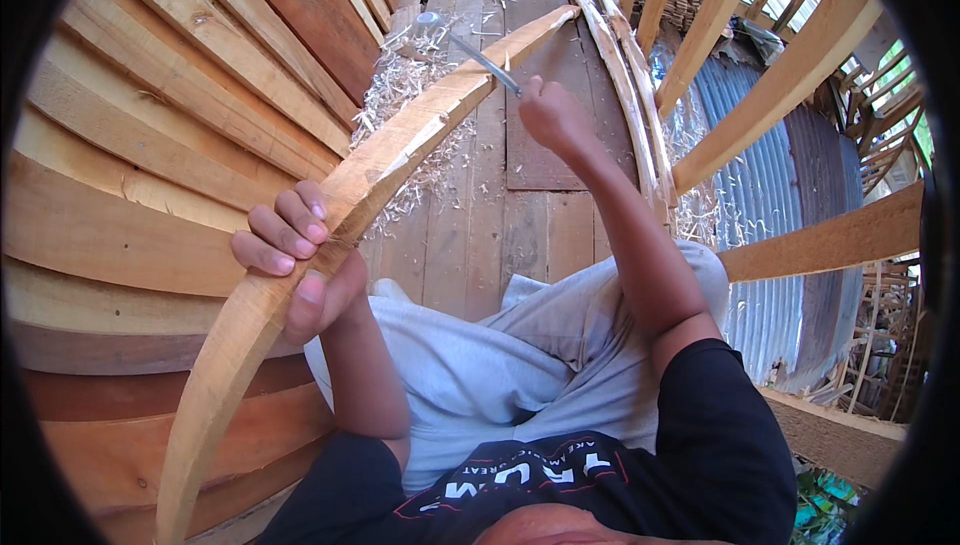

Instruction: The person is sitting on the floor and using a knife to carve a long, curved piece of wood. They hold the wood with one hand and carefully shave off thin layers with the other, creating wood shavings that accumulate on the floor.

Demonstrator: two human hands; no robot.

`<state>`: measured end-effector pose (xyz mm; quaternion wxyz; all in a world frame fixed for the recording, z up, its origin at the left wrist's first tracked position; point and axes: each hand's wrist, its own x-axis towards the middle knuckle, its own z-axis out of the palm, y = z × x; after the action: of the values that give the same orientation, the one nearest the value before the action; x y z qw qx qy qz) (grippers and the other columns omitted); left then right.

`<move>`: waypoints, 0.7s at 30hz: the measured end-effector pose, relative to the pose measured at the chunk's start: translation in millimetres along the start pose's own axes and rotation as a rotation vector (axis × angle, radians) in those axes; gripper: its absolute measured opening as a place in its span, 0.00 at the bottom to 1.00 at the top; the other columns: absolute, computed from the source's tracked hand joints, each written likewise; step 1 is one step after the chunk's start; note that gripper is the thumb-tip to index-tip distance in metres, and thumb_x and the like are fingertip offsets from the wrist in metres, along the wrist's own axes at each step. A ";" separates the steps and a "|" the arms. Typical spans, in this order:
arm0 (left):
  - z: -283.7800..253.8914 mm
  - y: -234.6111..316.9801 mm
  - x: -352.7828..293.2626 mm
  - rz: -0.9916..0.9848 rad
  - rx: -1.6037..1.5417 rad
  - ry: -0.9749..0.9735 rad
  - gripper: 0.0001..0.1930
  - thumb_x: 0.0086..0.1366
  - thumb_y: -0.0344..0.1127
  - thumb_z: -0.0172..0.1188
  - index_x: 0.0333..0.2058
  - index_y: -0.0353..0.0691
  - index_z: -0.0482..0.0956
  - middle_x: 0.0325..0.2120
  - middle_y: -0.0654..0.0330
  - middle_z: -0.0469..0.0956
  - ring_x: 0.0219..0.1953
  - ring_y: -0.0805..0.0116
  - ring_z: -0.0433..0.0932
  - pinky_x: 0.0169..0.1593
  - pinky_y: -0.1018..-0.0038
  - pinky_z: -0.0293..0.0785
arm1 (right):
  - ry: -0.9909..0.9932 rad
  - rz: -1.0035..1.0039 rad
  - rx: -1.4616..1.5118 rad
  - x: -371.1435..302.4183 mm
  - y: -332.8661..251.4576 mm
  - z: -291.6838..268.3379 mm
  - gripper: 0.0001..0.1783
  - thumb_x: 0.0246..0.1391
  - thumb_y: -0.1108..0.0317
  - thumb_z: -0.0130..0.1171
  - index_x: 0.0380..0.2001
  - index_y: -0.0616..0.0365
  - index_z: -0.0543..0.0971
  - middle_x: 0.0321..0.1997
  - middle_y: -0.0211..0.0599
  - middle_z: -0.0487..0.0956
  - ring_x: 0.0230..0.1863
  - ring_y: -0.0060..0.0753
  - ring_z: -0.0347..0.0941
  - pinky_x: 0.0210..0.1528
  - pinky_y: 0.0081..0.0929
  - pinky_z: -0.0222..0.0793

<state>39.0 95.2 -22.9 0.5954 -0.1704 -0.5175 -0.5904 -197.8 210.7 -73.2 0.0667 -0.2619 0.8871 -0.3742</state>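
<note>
A long squared length of timber (408, 131), bent by the lens, runs from the lower left up to the top middle. Its right edge shows pale, freshly cut patches. My left hand (305, 255) is wrapped round it at about its middle, thumb on the near side and fingers over the far side. To the right of the timber's upper part, my right hand (555, 115) is closed in a fist round the handle of a long-bladed knife (482, 60). The handle itself is hidden in the fist. The narrow metal blade lies across the timber, pointing up and left.
Wood shavings (405, 80) are heaped on the plank floor (465, 245), beside a small blue-and-white round object (428, 20). Board walling (150, 155) closes off the left. Pale poles (625, 75) lie along the right, near slatted rails (780, 75) and corrugated metal sheets (745, 145).
</note>
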 end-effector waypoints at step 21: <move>-16.7 -2.1 3.3 -0.023 0.000 0.064 0.13 0.42 0.34 0.58 0.28 0.50 0.65 0.24 0.66 0.64 0.30 0.71 0.67 0.45 0.70 0.65 | -0.004 -0.191 -0.073 -39.0 -46.7 16.4 0.30 0.65 0.57 0.36 0.22 0.65 0.81 0.23 0.58 0.77 0.29 0.61 0.76 0.39 0.53 0.70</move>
<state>43.3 79.4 -27.9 0.6049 -0.1455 -0.5001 -0.6024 -140.0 193.3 -55.2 0.0229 -0.3482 0.8711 -0.3455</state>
